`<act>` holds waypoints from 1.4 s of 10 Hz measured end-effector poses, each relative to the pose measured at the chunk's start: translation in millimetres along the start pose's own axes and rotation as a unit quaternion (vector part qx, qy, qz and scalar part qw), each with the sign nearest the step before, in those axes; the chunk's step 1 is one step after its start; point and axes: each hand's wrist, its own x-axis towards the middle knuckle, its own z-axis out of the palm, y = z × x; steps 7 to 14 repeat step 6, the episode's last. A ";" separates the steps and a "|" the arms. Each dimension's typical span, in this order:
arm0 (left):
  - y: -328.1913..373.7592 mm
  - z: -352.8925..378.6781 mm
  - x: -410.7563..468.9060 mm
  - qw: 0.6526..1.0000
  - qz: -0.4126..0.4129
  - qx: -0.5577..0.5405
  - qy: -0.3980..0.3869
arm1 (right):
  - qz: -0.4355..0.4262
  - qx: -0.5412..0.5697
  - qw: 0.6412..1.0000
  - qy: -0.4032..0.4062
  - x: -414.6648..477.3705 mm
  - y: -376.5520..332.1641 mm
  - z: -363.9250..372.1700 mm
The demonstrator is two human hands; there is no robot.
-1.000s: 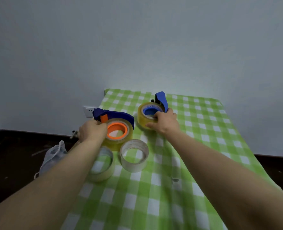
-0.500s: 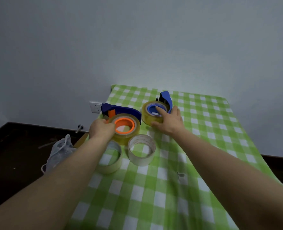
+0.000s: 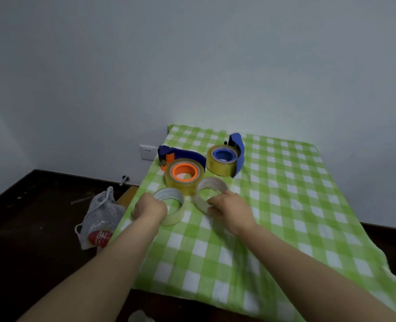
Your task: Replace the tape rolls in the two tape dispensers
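Two blue tape dispensers lie on a green checked cloth (image 3: 285, 205). The left dispenser (image 3: 180, 156) carries a yellowish roll on an orange hub (image 3: 184, 173). The right dispenser (image 3: 237, 149) carries a roll on a blue hub (image 3: 223, 156). In front of them are two thin, nearly used-up rolls. My left hand (image 3: 149, 209) grips the left thin roll (image 3: 172, 205), which lies flat. My right hand (image 3: 229, 210) grips the right thin roll (image 3: 209, 189), tilted up off the cloth.
The table's left edge runs beside my left hand. On the dark floor to the left lies a white plastic bag (image 3: 99, 217) with something red inside. A wall socket (image 3: 147, 152) sits behind the left dispenser. The wall stands close behind the table.
Both hands left the dispensers and drew back toward me onto the two thin rolls. The right thin roll has tilted up. The view also shifted.
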 end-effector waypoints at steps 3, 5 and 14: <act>35.2 46.3 -22.8 0.989 0.017 -0.129 -0.069 | 0.190 0.017 0.981 0.018 7.9 30.3 -8.9; 44.9 52.8 -38.5 0.974 0.018 -0.200 -0.106 | 0.156 0.033 0.987 -0.020 -1.1 25.4 -21.4; 36.9 36.6 -53.3 0.967 0.024 -0.229 -0.112 | 0.152 0.081 0.985 0.026 -22.0 26.0 -33.1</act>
